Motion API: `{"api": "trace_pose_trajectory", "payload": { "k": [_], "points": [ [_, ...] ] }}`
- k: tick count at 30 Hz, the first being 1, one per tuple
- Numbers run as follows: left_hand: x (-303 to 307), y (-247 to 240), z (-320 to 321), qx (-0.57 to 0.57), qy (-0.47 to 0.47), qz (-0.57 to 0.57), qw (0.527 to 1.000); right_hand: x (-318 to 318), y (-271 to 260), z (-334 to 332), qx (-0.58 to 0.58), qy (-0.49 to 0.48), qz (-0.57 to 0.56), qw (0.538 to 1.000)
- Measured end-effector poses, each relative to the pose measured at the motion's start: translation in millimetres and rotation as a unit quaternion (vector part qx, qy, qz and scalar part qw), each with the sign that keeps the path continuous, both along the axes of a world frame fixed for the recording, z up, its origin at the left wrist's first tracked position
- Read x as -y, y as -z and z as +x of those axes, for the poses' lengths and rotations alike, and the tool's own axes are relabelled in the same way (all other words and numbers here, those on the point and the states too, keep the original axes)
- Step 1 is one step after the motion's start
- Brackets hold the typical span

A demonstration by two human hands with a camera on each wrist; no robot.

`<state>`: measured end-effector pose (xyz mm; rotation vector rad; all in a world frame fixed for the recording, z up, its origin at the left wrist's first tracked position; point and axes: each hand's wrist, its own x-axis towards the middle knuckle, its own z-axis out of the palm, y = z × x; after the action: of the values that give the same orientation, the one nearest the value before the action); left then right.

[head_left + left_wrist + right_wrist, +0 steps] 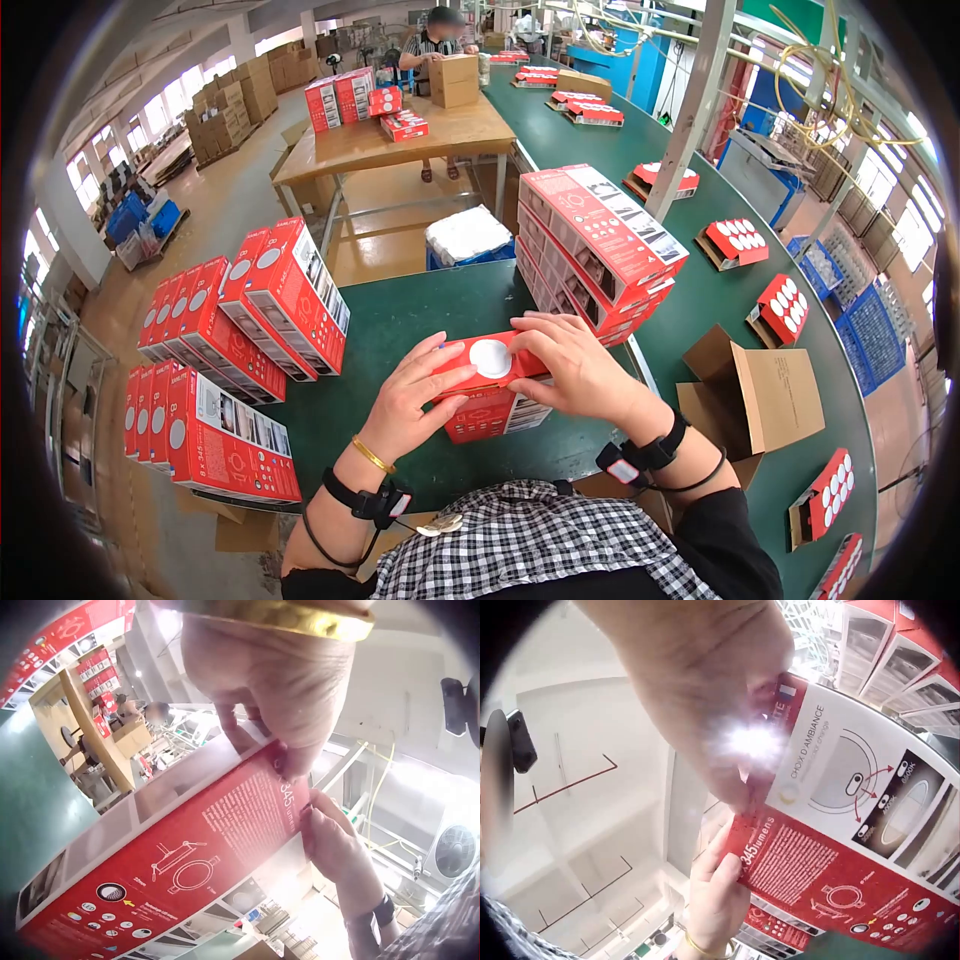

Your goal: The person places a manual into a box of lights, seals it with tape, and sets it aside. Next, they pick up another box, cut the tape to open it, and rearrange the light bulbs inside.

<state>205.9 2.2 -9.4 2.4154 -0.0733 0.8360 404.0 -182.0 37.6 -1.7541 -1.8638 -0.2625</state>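
Observation:
A red-and-white printed box (490, 416) stands upright on the green table in front of me, a round white disc shown on its top. Its near face (187, 862) carries line drawings and the print "345 lumens". My left hand (408, 392) grips the left end of the top, fingers over it and thumb on the near face. From the right, my right hand (575, 368) holds the other end, fingertips by the disc and thumb at the near edge. In the right wrist view, the right hand (697, 697) overlaps the box's top corner under a bright glare.
Rows of similar red boxes (225, 430) stand at the left. A stack of them (595, 245) is at the back right. An opened brown carton (780, 395) lies to the right, near red packs (780, 308) along the table (400, 300). Behind, a person (432, 45) stands at a wooden table.

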Motion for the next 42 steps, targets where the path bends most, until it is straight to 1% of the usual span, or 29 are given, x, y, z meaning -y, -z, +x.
{"api": "trace_pose_trajectory", "payload": {
  "k": [5, 7, 8, 10, 11, 13, 14, 15, 16, 17, 18, 19, 20, 21, 22, 24, 26, 28, 30, 31, 32, 33, 34, 36, 38, 39, 40, 41, 42],
  "points": [
    [3, 3, 3, 0.015, -0.012, -0.011, 1.000, -8, 0, -2, 0.017, 0.020, -0.019, 0.999],
    [4, 3, 4, 0.016, -0.028, 0.004, 0.999, -9, 5, 0, 0.037, 0.013, 0.017, 0.999],
    [3, 7, 7, 0.020, -0.013, 0.016, 1.000, -8, 5, 1, 0.037, 0.007, 0.017, 0.999],
    [5, 25, 7, 0.076, -0.026, -0.153, 0.985, -5, 9, -1, 0.030, 0.018, 0.038, 0.999],
    [13, 27, 10, 0.086, 0.029, -0.405, 0.910, -3, 12, -1, 0.031, 0.026, 0.049, 0.998],
    [17, 61, 11, 0.066, 0.035, -0.485, 0.871, -2, 11, -2, 0.030, 0.041, 0.051, 0.997],
    [1, 87, 8, -0.128, 0.008, -0.390, 0.912, -1, 11, -2, 0.022, 0.039, 0.047, 0.998],
    [4, 104, 11, -0.142, -0.016, -0.388, 0.910, 1, 9, -3, -0.003, 0.042, 0.002, 0.999],
    [8, 108, 15, -0.155, -0.041, -0.385, 0.909, 6, 9, 0, -0.001, 0.048, 0.007, 0.999],
    [7, 108, 18, -0.156, -0.035, -0.375, 0.913, 11, 9, 3, 0.005, 0.046, 0.053, 0.997],
    [6, 109, 20, -0.106, -0.017, -0.399, 0.911, 17, 9, 7, 0.011, 0.045, 0.098, 0.994],
    [9, 105, 24, -0.053, -0.001, -0.425, 0.904, 36, 1, 12, -0.029, 0.057, 0.098, 0.993],
    [10, 87, 30, -0.052, 0.002, -0.421, 0.906, 57, -3, 18, -0.066, 0.090, 0.126, 0.986],
    [6, 66, 33, -0.021, 0.019, -0.512, 0.858, 78, 7, 25, -0.114, 0.128, 0.161, 0.972],
    [3, 43, 40, 0.011, 0.035, -0.599, 0.800, 100, 22, 30, -0.161, 0.165, 0.195, 0.953],
    [-10, -1, 68, 0.007, 0.072, -0.635, 0.769, 143, 64, 38, -0.253, 0.207, 0.191, 0.926],
    [3, -55, 116, 0.035, 0.079, -0.623, 0.777, 185, 122, 33, -0.420, 0.220, 0.084, 0.877],
    [10, -86, 173, 0.064, 0.101, -0.606, 0.786, 240, 171, 17, -0.444, 0.225, -0.051, 0.866],
    [11, -105, 225, 0.028, 0.158, -0.615, 0.772, 300, 206, 0, -0.485, 0.213, -0.082, 0.844],
    [5, -106, 249, 0.029, 0.158, -0.615, 0.772, 337, 218, -4, -0.543, 0.219, -0.132, 0.800],
    [-7, -103, 273, -0.005, 0.132, -0.623, 0.771, 376, 227, -8, -0.597, 0.223, -0.180, 0.749],
    [-14, -96, 293, -0.037, 0.106, -0.629, 0.769, 412, 229, -18, -0.688, 0.304, -0.131, 0.645],
    [-14, -92, 308, -0.035, 0.108, -0.628, 0.770, 445, 234, -25, -0.760, 0.377, -0.077, 0.524],
    [-15, -84, 335, -0.089, 0.043, -0.653, 0.751, 508, 280, -26, -0.665, 0.553, 0.035, 0.501],
    [-22, -58, 358, -0.072, 0.028, -0.637, 0.767, 544, 301, -8, -0.605, 0.587, 0.194, 0.501],
    [-28, -44, 369, -0.056, 0.012, -0.621, 0.782, 537, 294, 7, -0.606, 0.583, 0.194, 0.505],
    [-37, -33, 379, -0.040, -0.006, -0.605, 0.795, 514, 265, 26, -0.604, 0.586, 0.282, 0.461],
    [-52, -27, 386, -0.065, -0.085, -0.563, 0.819, 501, 249, 40, -0.599, 0.582, 0.365, 0.411],
    [-85, -5, 400, -0.083, -0.248, -0.224, 0.939, 500, 252, 58, -0.603, 0.576, 0.359, 0.419]
  ]
}}
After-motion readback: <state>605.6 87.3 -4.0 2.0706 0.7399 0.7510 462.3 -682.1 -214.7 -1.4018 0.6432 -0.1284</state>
